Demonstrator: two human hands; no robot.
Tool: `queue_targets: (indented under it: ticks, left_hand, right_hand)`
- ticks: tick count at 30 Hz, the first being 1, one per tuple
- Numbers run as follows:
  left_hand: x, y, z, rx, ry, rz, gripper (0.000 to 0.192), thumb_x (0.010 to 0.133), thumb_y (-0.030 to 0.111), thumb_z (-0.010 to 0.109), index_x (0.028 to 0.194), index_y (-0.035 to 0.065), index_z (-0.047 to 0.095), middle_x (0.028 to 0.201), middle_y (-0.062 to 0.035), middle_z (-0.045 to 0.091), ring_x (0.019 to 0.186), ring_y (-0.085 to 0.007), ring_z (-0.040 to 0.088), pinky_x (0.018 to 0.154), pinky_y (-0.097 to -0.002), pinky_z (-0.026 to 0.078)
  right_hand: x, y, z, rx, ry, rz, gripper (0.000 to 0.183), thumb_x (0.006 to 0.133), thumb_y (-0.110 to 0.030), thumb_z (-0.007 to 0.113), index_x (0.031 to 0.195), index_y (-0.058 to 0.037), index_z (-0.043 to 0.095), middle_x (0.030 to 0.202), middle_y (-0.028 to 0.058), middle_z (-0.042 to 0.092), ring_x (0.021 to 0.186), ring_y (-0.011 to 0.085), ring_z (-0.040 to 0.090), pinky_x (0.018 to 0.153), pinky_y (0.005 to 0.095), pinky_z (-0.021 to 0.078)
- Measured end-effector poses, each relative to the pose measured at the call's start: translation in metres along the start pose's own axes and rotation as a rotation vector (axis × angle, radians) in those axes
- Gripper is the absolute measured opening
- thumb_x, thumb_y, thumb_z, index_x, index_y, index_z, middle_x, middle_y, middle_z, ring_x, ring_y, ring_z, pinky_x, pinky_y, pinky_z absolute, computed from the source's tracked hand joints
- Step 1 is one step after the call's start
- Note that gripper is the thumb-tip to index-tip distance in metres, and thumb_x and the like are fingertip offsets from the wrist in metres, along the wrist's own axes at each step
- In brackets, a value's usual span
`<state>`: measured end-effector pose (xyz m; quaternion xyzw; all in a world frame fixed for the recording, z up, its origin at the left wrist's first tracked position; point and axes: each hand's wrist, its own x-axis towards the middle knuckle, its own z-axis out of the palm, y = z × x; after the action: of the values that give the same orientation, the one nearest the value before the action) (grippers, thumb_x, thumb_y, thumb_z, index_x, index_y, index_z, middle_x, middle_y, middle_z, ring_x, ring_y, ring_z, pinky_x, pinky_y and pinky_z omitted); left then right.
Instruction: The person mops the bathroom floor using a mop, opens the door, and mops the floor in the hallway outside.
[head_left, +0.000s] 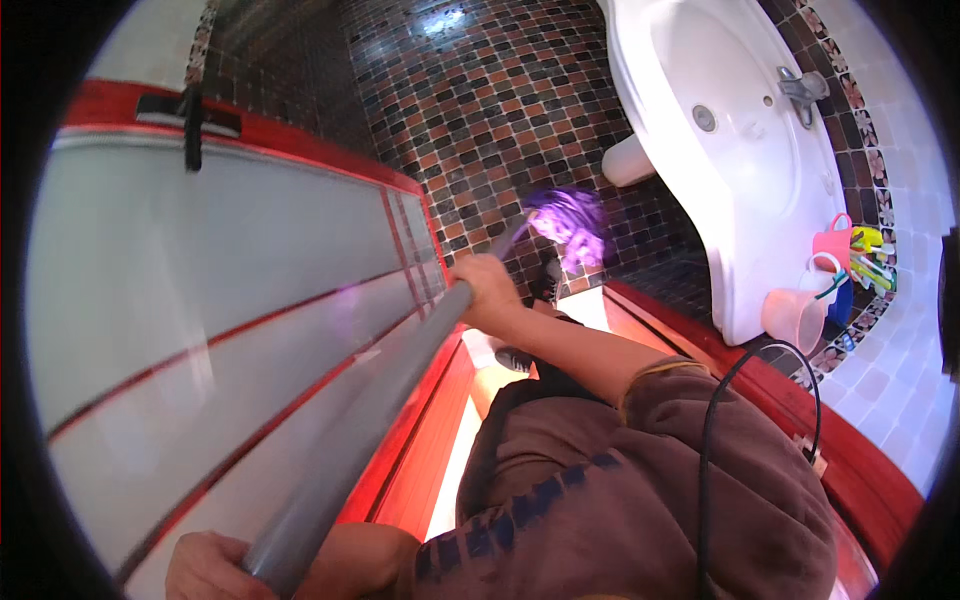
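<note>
A mop with a grey handle (360, 405) runs diagonally from the lower left to its purple mop head (568, 225), which lies on the tiled floor near the sink's pedestal. Farther down the handle, my right hand (489, 291) is wrapped around it. My left hand (214, 568) grips the handle near its upper end, at the bottom left of the view; part of that hand is cut off by the picture's edge.
A red-framed door (225, 247) with pale panels stands at left. At right is a white sink (750, 172) with a tap (804, 91), cups and toothbrushes. A red door frame (780, 382) and a black cable (705, 480) are close to me. The dark tiled floor (480, 112) looks shiny at the top.
</note>
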<state>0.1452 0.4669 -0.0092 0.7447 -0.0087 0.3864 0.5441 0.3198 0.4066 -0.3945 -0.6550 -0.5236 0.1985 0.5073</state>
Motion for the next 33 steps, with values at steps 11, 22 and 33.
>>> queue_targets:
  ticks: [11, 22, 33]
  left_hand:
    - [-0.059, 0.089, 0.015, 0.234, -0.013, 0.015, 0.028, 0.090, 0.017, 0.041, 0.112, 0.0003, 0.045, 0.070, -0.0082, 0.048, 0.056, -0.0200, 0.045, 0.056, -0.0394, 0.037]
    - [-0.137, 0.063, 0.065, 0.167, 0.670, 0.099, 0.018, 0.074, 0.011, 0.060, 0.082, 0.0078, 0.044, 0.058, -0.0034, 0.049, 0.044, -0.0130, 0.043, 0.045, -0.0282, 0.034]
    - [-0.243, -0.086, 0.187, -0.297, 0.656, -0.487, 0.017, 0.071, 0.000, 0.056, 0.084, 0.0044, 0.047, 0.076, -0.0110, 0.059, 0.079, -0.0264, 0.060, 0.086, -0.0468, 0.045]
  right_hand:
    - [-0.062, -0.088, 0.072, 0.224, -0.465, 0.079, 0.021, 0.061, -0.019, 0.068, 0.077, -0.0083, 0.061, 0.082, 0.0150, 0.061, 0.084, 0.0357, 0.058, 0.071, 0.0439, 0.0458]
    - [-0.123, -0.059, -0.044, -0.249, -0.521, -0.055, 0.026, 0.065, -0.031, 0.068, 0.080, -0.0113, 0.062, 0.081, 0.0106, 0.063, 0.082, 0.0328, 0.060, 0.070, 0.0428, 0.0474]
    - [-0.201, 0.069, -0.178, -0.715, -0.563, 0.607, 0.020, 0.070, -0.014, 0.061, 0.089, -0.0149, 0.066, 0.093, 0.0109, 0.065, 0.093, 0.0312, 0.060, 0.079, 0.0423, 0.0479]
